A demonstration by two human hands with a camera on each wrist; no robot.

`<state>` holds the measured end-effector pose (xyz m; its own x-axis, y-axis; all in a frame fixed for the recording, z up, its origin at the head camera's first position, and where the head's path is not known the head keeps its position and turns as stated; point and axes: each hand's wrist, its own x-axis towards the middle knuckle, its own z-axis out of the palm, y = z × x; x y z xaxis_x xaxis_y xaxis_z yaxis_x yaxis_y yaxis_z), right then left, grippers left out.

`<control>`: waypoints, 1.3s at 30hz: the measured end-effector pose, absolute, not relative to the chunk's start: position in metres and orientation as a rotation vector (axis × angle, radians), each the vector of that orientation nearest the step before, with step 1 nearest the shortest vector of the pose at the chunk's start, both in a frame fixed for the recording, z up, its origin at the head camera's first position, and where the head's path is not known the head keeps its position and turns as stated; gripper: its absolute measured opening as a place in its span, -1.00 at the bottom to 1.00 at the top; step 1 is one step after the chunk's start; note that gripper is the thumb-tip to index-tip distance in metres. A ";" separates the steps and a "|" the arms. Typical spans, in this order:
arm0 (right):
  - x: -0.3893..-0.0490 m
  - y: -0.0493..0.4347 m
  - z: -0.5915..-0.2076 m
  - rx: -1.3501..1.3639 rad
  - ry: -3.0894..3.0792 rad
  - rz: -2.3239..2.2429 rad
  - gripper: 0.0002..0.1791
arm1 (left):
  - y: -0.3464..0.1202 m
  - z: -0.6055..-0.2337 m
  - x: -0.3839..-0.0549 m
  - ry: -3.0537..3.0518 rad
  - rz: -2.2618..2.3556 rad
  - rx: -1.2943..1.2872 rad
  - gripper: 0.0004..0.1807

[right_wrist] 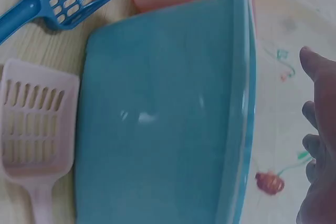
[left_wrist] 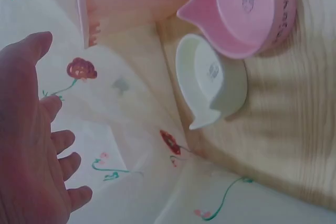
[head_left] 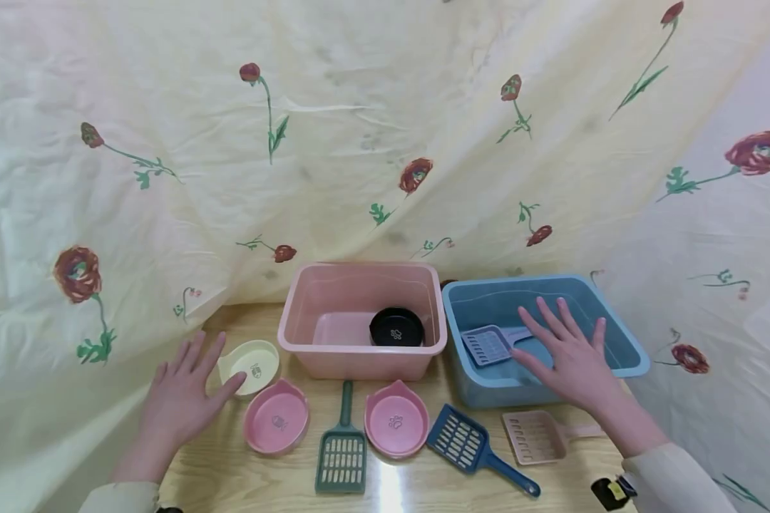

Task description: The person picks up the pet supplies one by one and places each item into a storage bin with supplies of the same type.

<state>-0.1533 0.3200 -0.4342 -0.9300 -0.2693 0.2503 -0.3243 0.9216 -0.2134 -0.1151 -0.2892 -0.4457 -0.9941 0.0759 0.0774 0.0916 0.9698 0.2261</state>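
My left hand (head_left: 178, 399) hovers with spread fingers at the left, thumb close to a cream cat-ear bowl (head_left: 254, 365). Beside that bowl lies a pink cat-ear bowl (head_left: 277, 419). My right hand (head_left: 567, 360), fingers splayed and holding nothing, is over the blue litter tray (head_left: 488, 385). Inside this tray rests a lavender litter scoop (head_left: 488, 345), its handle partly hidden by the hand. In the middle stands a pink litter tray (head_left: 359, 362) with a black bowl (head_left: 396, 328) in it. The right wrist view shows the blue tray's outer wall (right_wrist: 157, 114) below the hand.
Along the front of the wooden table (head_left: 218, 474) lie a green scoop (head_left: 341, 456), another pink bowl (head_left: 396, 420), a navy scoop (head_left: 465, 442) and a pale pink scoop (head_left: 539, 436). A flowered cloth (head_left: 346, 142) hangs behind and at both sides.
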 end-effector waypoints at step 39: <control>-0.184 0.205 -0.452 0.944 -2.892 0.409 -0.11 | -0.338 -0.492 -0.167 -3.329 -1.147 -0.061 0.17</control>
